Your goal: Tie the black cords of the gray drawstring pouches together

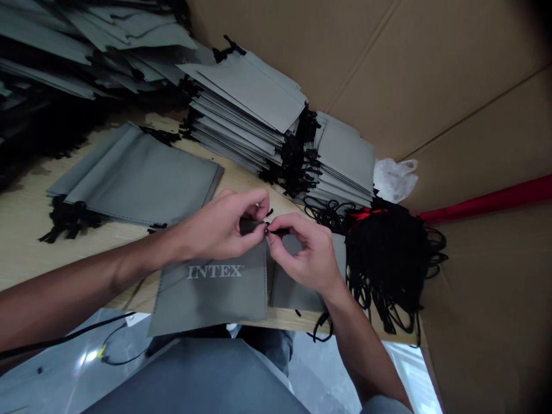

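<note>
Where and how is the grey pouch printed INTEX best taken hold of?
Probably by the near edge of the INTEX pouch, coming from the wearer's side and pinching from above and below: it looks flat and thin, and that edge appears to overhang the table. The left hand and right hand are at its far end.

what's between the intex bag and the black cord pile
In the head view, another gray fabric piece lies there, partly hidden by the right hand.
</note>
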A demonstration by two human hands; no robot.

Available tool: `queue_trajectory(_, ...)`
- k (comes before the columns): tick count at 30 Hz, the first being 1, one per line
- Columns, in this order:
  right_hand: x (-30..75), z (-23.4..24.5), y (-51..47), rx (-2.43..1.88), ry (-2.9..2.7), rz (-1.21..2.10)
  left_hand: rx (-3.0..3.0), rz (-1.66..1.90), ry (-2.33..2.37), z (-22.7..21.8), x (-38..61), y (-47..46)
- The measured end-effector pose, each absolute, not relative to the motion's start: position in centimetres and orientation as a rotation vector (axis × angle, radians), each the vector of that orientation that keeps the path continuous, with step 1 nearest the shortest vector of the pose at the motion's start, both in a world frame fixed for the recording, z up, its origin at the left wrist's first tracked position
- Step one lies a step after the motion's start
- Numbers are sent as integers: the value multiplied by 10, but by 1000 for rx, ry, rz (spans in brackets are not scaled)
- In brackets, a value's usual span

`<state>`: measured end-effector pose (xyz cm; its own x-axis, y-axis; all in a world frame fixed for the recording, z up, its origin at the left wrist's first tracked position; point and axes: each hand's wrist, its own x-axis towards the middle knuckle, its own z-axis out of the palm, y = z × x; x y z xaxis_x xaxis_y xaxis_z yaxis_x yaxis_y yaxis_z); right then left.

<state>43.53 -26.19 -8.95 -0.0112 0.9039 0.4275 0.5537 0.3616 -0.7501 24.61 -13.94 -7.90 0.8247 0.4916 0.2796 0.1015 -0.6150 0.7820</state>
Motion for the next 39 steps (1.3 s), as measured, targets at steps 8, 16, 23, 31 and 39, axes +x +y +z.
queue_trajectory(8,441,-90,-261,-1322,-1685,596,2461,394,431,-84,248,-140)
queue_trajectory(16,439,-96,-256,-1290,-1596,685,2772,323,490,-94,254,-147)
queue_trajectory(23,438,-93,-251,-1085,-1260,1089,2435,710,109,-93,253,-142)
queue_trajectory(31,438,-102,-253,-947,-1149,1209,2236,717,28,-77,249,-148)
queue_trajectory(39,441,-91,-250,-1056,-1324,1000,2282,616,255,-83,248,-140)
